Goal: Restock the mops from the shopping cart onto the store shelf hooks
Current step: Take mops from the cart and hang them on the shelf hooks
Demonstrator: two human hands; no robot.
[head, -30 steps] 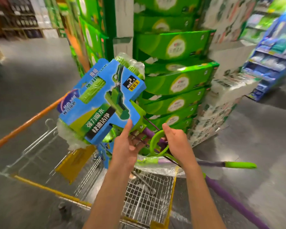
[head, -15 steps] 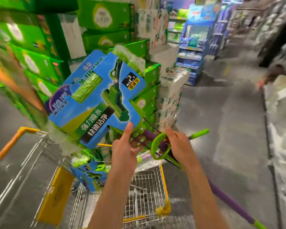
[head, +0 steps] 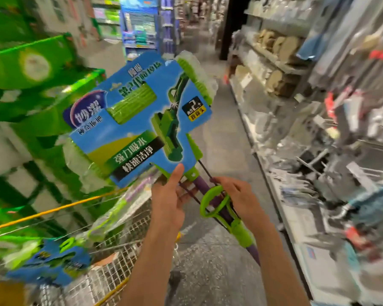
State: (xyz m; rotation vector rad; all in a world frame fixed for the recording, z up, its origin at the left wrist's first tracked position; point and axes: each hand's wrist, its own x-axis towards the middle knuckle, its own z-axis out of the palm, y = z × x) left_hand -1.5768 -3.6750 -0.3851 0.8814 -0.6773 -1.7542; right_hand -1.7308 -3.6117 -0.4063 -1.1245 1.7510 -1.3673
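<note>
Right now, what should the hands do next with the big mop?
Probably carry the mop rightward toward the shelves. Both hands already hold it up clear of the cart: the left hand just under the blue card, the right hand at the green ring handle. No hook shows clearly through the blur, so finding one comes first.

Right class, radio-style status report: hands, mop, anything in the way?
Left hand and right hand both gripping the mop by its purple shaft, head up. More mops in the cart. Shelf on the right; path open.
</note>
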